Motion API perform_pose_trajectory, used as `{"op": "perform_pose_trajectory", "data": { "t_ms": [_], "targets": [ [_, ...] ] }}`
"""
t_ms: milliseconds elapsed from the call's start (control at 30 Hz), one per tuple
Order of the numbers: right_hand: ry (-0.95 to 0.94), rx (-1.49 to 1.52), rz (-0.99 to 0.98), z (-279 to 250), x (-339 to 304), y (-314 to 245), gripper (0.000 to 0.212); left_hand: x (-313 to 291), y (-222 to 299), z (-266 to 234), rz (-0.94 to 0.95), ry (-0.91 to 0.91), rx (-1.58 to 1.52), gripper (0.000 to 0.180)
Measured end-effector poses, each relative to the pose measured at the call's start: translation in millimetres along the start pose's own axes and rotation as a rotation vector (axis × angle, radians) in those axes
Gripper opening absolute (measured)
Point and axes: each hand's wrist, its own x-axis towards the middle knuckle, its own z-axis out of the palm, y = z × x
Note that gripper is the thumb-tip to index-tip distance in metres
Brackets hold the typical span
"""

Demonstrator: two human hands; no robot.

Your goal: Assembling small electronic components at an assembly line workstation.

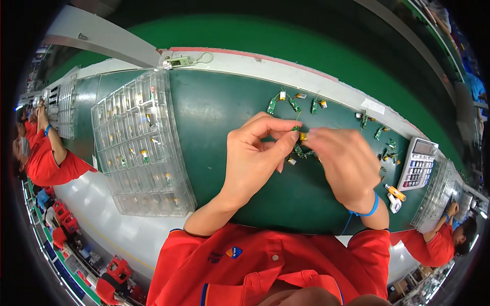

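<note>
My left hand (250, 153) pinches a small green circuit board (295, 129) between thumb and forefinger, and a thin wire sticks up from it. My right hand (347, 158) is smeared by motion, but its fingertips close on a small yellow-ended battery (303, 136) right beside that board. Under my fingers lie more boards with batteries (292, 160), partly hidden by the hands. Beyond them a loose row of green boards (272, 106) with wired silver-and-yellow batteries rests on the green table mat (204, 107).
Stacked clear compartment trays (138, 143) holding small boards stand at left. More boards (392, 143) lie at right, near a calculator (418, 162), an orange-and-white tool (395, 194) and another tray stack (434, 194). A small grey device (179, 62) sits on the far ledge. Co-workers sit on both sides.
</note>
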Motion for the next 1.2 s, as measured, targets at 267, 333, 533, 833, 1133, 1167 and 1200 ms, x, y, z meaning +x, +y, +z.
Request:
{"op": "perform_pose_trajectory", "data": {
  "t_ms": [267, 333, 533, 833, 1133, 1167, 1200],
  "targets": [
    [-0.087, -0.316, -0.42, -5, 4, -1, 0.021, 2, 7, -7, -0.113, -0.101, -0.149, 0.015],
    [-0.089, -0.311, -0.417, -5, 5, 1, 0.021, 4, 9, -7, -0.118, -0.103, -0.145, 0.015],
    [-0.038, -0.313, -0.432, -5, 3, -2, 0.02, 3, 8, -4, -0.096, -0.088, -0.098, 0.012],
    [-0.064, -0.3, -0.362, -8, 4, -3, 0.024, 3, 8, -5, -0.099, -0.133, -0.059, 0.012],
    [-0.058, -0.314, -0.402, -7, 3, 0, 0.022, 1, 7, -4, -0.054, -0.081, -0.063, 0.011],
    [-0.071, -0.31, -0.397, -8, 4, -1, 0.022, 1, 7, -4, -0.055, -0.086, -0.075, 0.011],
    [-0.084, -0.306, -0.392, -8, 4, -2, 0.022, 1, 6, -4, -0.056, -0.091, -0.087, 0.012]
  ]
}}
